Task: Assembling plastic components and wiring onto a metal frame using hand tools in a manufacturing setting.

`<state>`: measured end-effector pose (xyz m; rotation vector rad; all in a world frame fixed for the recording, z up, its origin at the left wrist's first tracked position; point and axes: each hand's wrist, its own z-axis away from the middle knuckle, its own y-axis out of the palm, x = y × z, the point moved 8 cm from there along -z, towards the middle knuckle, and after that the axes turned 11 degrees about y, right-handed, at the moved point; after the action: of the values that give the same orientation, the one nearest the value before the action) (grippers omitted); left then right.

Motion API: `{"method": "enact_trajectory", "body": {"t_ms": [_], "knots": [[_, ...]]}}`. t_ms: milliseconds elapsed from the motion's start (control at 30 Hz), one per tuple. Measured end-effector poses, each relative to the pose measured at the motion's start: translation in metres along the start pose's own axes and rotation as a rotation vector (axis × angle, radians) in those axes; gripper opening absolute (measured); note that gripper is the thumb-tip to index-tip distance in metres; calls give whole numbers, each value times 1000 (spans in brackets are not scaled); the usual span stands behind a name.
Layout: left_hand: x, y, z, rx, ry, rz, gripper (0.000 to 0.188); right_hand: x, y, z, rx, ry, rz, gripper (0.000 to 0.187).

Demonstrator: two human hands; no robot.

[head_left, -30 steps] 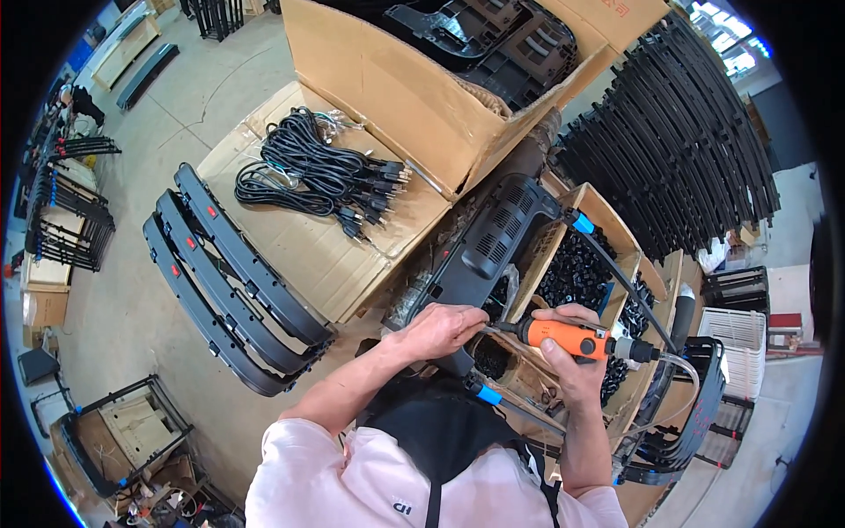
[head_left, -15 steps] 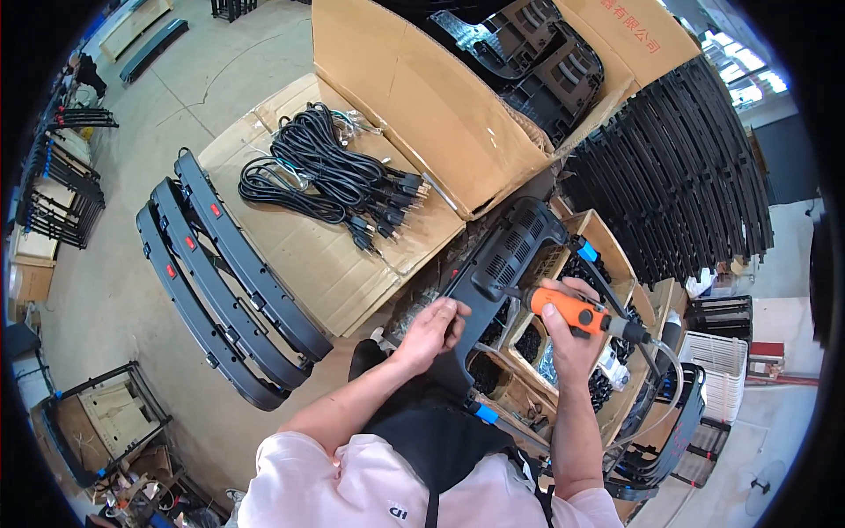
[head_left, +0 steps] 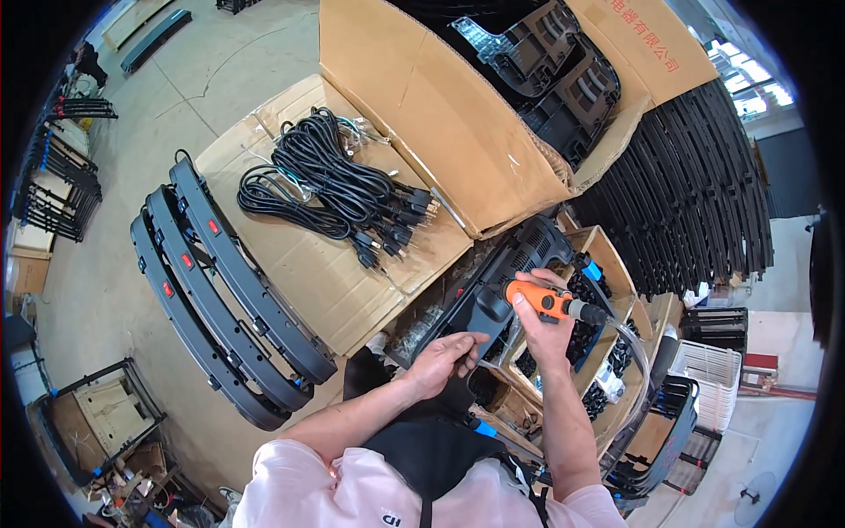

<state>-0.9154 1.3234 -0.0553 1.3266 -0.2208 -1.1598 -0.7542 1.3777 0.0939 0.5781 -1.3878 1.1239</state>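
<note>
My right hand [head_left: 547, 339] is wrapped round an orange pneumatic screwdriver [head_left: 539, 301]. A clear hose [head_left: 641, 370] trails from the tool's rear end. The tool's front end is up against a black plastic cover [head_left: 526, 249] with vent slots; its very tip is hidden. My left hand [head_left: 443, 365] is at the near part of this cover, thumb and fingers curled together. What they pinch, if anything, is too small to make out. Under and beside the cover stands a wooden compartment box [head_left: 607, 238] holding many small black parts.
Coiled black power cords [head_left: 330, 176] lie on a cardboard sheet [head_left: 264, 242] at left. Several curved dark grey housings [head_left: 231, 304] with red switches stand beyond it. An open carton [head_left: 440, 106] of black mouldings is at the back, beside stacked black frames [head_left: 682, 185].
My right hand has moved left with the screwdriver, bringing it up to the cover. My left hand has shifted right and a little nearer to me. The view has turned slightly.
</note>
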Motion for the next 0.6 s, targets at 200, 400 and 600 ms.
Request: {"method": "enact_trajectory", "body": {"t_ms": [200,400,600], "knots": [[0,2,-2,-11,33,36,35,-4,10,-5,44,-15,-1,47],[1,-7,-5,-89,24,20,32,0,17,-11,83,-53,59,37],[-3,-7,-2,-108,40,26,33,4,20,-10,100,-92,60,33]]}}
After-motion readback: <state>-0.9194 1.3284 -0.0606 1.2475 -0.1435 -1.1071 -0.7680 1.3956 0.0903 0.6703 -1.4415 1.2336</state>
